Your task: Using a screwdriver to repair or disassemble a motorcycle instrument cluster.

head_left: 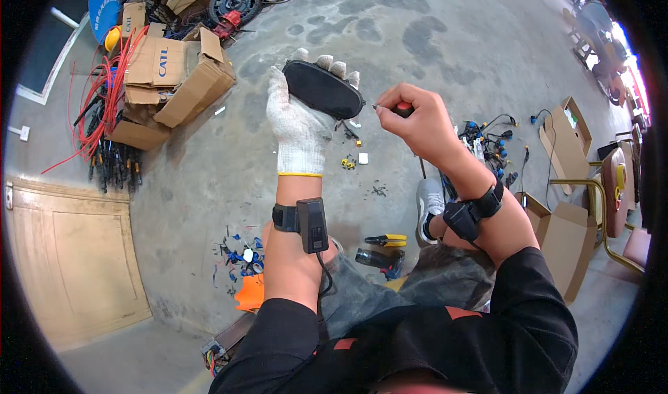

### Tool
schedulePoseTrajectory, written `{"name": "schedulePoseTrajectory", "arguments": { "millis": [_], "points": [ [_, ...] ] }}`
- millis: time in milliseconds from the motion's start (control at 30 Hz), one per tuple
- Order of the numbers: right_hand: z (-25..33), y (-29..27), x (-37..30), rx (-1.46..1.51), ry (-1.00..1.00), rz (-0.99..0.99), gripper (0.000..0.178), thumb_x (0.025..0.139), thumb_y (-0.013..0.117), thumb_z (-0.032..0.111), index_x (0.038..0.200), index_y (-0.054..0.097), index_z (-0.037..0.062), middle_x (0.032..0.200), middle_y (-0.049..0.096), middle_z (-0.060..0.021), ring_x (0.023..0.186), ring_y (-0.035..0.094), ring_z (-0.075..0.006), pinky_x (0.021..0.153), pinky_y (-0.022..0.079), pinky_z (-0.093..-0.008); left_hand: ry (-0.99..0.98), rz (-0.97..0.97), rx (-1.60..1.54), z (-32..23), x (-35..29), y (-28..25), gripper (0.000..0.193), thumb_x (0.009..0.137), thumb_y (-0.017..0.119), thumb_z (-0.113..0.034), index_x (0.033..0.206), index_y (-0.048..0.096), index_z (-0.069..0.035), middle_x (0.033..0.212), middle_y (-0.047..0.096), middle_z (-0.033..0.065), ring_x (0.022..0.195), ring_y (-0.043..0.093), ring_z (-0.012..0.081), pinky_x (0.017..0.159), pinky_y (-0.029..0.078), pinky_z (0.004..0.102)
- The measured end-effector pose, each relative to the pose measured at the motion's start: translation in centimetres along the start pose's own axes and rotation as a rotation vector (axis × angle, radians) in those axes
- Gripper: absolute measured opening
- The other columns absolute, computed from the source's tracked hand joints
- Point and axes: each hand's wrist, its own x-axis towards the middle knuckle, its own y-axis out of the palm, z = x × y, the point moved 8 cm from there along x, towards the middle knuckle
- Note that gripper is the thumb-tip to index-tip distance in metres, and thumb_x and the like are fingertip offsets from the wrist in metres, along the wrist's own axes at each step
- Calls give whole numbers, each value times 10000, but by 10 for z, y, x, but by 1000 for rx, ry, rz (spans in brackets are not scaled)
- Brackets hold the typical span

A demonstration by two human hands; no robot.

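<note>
Operator: State the nearest items first.

Technician: A black strapped module (pixel 312 225) is fitted to the left forearm. Forward of it, the left hand (pixel 299 126), in a white knit glove, is closed around a black oval case (pixel 322 90). The palm supports the case from below; fingertips show past its far edge.

Operator: And the right hand (pixel 421 119)?

Technician: Bare, with thumb and fingers pinching a red-and-black screwdriver (pixel 403 108). Its thin tip points left.

Operator: Specify the alignment.

Technician: The case's long axis slopes from far left to near right. Its right end is nearest the right hand and lies just beyond the screwdriver tip, with a narrow gap visible. Difference in height cannot be determined from this view.

Operator: Items on the floor?

Technician: Yellow-handled pliers (pixel 386 241) lie between the legs. Beyond them are small yellow pieces (pixel 348 163) beside a white block (pixel 363 159). Farther out, at left, stands an open cardboard box (pixel 161 63); past it, a black wheel (pixel 232 3).
</note>
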Motion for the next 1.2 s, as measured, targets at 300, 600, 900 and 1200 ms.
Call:
{"name": "schedulePoseTrajectory", "arguments": {
  "millis": [300, 600, 900, 1200],
  "points": [
    [-6, -1, 4, 183, 125, -50, 178, 838, 747, 141, 950, 724, 5, 874, 730, -72, 826, 642, -127, 769, 521, -293, -4, 8, -13, 7, 5, 1, 534, 1030, 381, -540, 1258, 580, -100, 1117, 657, 179, 1062, 626, 386, 1076, 364, 673],
    [-18, 15, 3, 69, 287, 105, 197, 880, 731, 140, 1023, 739, 5, 830, 724, -66, 731, 643, -106, 700, 511, -275, 16, 13, 2, 2, 7, 0, 518, 1022, 420, -543, 1249, 598, -113, 1108, 662, 181, 1039, 632, 385, 1070, 376, 654],
    [-23, 17, 4, 66, 276, 68, 199, 878, 750, 140, 1019, 735, 0, 796, 709, -49, 710, 625, -96, 655, 493, -266, 33, 27, 26, 3, 7, 2, 498, 1001, 499, -538, 1272, 578, -127, 1115, 664, 189, 1033, 639, 390, 1043, 412, 647],
    [-23, 15, 4, 84, 341, 83, 220, 880, 756, 145, 1035, 725, -8, 805, 709, -38, 695, 611, -90, 634, 496, -265, 52, 85, 42, 6, 4, 8, 523, 995, 520, -541, 1315, 547, -129, 1096, 653, 212, 1000, 639, 388, 996, 460, 618]
  ]
}}
